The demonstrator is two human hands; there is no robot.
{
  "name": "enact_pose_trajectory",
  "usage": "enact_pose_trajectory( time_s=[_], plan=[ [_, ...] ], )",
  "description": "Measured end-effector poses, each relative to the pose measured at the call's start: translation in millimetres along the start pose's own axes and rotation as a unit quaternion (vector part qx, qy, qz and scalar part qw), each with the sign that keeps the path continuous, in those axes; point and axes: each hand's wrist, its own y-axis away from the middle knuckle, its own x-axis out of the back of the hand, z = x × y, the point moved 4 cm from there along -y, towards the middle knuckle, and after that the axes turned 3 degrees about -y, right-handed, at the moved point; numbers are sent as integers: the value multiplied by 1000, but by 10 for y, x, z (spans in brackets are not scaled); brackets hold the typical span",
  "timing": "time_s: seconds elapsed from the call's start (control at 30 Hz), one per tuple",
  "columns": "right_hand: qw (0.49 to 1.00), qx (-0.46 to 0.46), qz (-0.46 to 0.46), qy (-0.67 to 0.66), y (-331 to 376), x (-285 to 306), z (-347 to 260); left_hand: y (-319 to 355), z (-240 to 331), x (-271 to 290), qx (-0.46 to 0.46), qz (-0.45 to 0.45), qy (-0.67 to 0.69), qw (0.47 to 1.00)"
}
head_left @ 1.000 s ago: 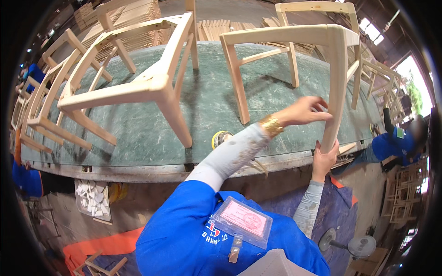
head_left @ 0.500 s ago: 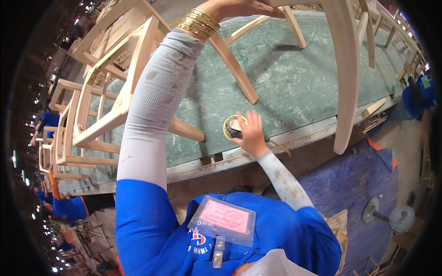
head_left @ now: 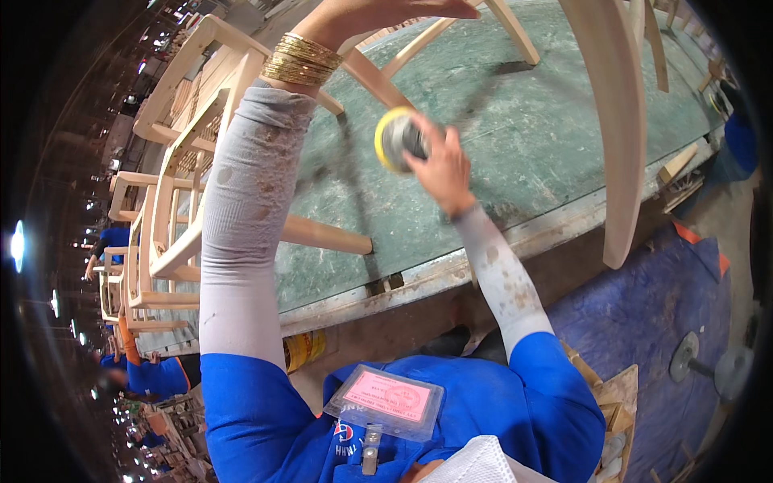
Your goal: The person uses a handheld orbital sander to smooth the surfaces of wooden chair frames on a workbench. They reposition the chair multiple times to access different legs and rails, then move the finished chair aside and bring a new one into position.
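Observation:
My right hand (head_left: 443, 167) is closed round a round palm sander (head_left: 400, 143) with a yellow disc edge. It tilts the sander above the green tabletop (head_left: 515, 145), beside the end of a pale wooden chair leg (head_left: 377, 82). My left hand (head_left: 386, 18), with gold bangles at the wrist, reaches to the top edge at the chair. One digit stretches along there; the other fingers are cut off, but the hand appears to grip the chair frame. A long curved leg of the wooden chair (head_left: 616, 129) hangs past the table's near edge on the right.
More unfinished wooden chairs (head_left: 173, 217) stand at the left, one leg (head_left: 326, 235) reaching over the table. A wood offcut (head_left: 678, 163) lies at the right edge. Beyond are a blue sheet (head_left: 620, 346) on the floor and a co-worker in blue (head_left: 157, 377) at far left.
My right hand has gripped the sander and lifted it from the tabletop, forward to the chair leg. My left hand stays at the chair; the whole view has shifted slightly.

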Motion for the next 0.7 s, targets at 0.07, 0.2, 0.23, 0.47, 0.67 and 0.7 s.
enact_pose_trajectory(
  time_s=[0.07, 0.2, 0.23, 0.47, 0.67, 0.7],
  plan=[
    [997, -1, 72, 2, -509, 57, -74, -87, 64, -47, -2, -2, 9, 1000],
    [988, 77, 132, -7, -1115, -55, -166, -124, 90, -71, -8, 17, -36, 999],
    [990, 55, 127, -18, -1174, -73, -175, -101, 83, -49, -2, 23, -61, 998],
    [988, 118, 96, 5, -1282, -224, -324, -65, -10, 16, 27, 28, -48, 998],
    [991, 90, 94, -15, -1438, -180, -245, -73, -30, 48, 44, 12, -44, 998],
    [990, 108, 93, -7, -1412, -212, -270, -65, -36, 38, 30, 20, -32, 999]
  ],
)
